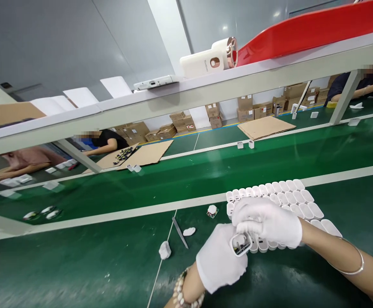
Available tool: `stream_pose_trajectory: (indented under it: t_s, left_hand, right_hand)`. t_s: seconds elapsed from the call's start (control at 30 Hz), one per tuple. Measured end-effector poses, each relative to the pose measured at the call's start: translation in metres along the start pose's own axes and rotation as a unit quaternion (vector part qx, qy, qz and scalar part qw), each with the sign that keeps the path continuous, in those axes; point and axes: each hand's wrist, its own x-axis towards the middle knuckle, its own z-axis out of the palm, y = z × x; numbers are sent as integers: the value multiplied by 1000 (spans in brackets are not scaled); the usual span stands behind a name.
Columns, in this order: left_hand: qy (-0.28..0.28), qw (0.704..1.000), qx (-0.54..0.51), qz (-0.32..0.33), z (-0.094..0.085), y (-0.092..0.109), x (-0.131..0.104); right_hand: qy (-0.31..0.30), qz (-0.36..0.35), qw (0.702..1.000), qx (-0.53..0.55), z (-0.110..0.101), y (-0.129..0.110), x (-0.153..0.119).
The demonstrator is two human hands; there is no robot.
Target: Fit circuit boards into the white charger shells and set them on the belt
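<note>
Evidently, both hands meet at the near left part of the rows of white casings (pixel 287 198), which stand close together on the green counter (pixel 122 261). The gloved left hand (pixel 221 259) is closed around one open white casing (pixel 241 246), held in front of the rows, its opening turned up and small parts visible inside. The gloved right hand (pixel 266 220) reaches across the rows from their right, its fingers bent narrow at the casing's upper edge; whether it pinches anything cannot be told, since the fingertips are hidden.

Just left of the rows lies a small circuit board (pixel 212 211) with a white piece on top. Farther left of them are a flat white piece (pixel 189 231), metal tweezers (pixel 180 232) beside it and, farthest out, a white lump (pixel 165 250). Beyond the rows runs a green belt (pixel 199 171), with brown cardboard sheets (pixel 266 127) on its far side. Higher than the rows, a shelf (pixel 205 87) carries a white device (pixel 207 60) and a red bin (pixel 314 32).
</note>
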Motion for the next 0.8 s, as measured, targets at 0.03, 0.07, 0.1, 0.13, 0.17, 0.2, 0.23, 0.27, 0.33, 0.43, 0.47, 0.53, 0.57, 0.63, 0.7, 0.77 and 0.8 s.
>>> stream_pose_trajectory:
  t_s: [0.03, 0.07, 0.1, 0.13, 0.17, 0.2, 0.23, 0.27, 0.33, 0.43, 0.47, 0.53, 0.57, 0.63, 0.7, 0.77, 0.8]
  left_hand:
    - [-9, 1000, 2, 13, -3, 5, 0]
    - [-16, 1000, 5, 25, -6, 10, 1]
    - [-20, 999, 9, 36, -8, 13, 1]
    - [-21, 999, 12, 45, -9, 16, 2]
    - [-22, 998, 16, 54, -9, 17, 2]
    - [-21, 998, 20, 59, -9, 17, 3]
    - [-12, 998, 22, 57, -8, 16, 4]
    - [7, 999, 19, 48, -8, 14, 4]
    - [66, 998, 9, 22, -9, 9, 5]
    - [133, 991, 18, 30, -16, 2, 7]
    - [135, 989, 36, 45, -19, 0, 8]
    - [126, 986, 86, 62, -24, -2, 9]
    - [116, 985, 112, 60, -26, -3, 10]
    - [94, 982, 154, 53, -27, -3, 12]
    - [78, 981, 168, 55, -27, -3, 14]
    - [76, 983, 158, 47, -29, -4, 17]
    - [79, 984, 156, 29, -31, -5, 18]
  right_hand:
    - [43, -21, 999, 0, 0, -2, -2]
    - [78, -34, 996, -16, 2, -4, -4]
    - [101, -31, 993, -47, 4, -6, -6]
    - [107, -14, 991, -84, 7, -8, -8]
    - [99, 15, 988, -118, 11, -9, -9]
    - [86, 46, 985, -143, 14, -10, -10]
    - [78, 77, 982, -153, 16, -10, -9]
    - [81, 108, 980, -148, 17, -9, -8]
    - [103, 152, 978, -101, 15, -7, -5]
    - [70, 196, 976, 70, 9, 0, 2]
    - [39, 219, 961, 162, 8, 3, 3]
    - [-15, 258, 905, 338, 10, 11, 6]
    - [-29, 269, 879, 394, 12, 14, 6]
    - [-37, 268, 878, 396, 18, 19, 8]
    - [-32, 256, 914, 313, 20, 22, 11]
    - [-13, 246, 943, 223, 15, 26, 17]
    - [1, 243, 952, 186, 9, 30, 23]
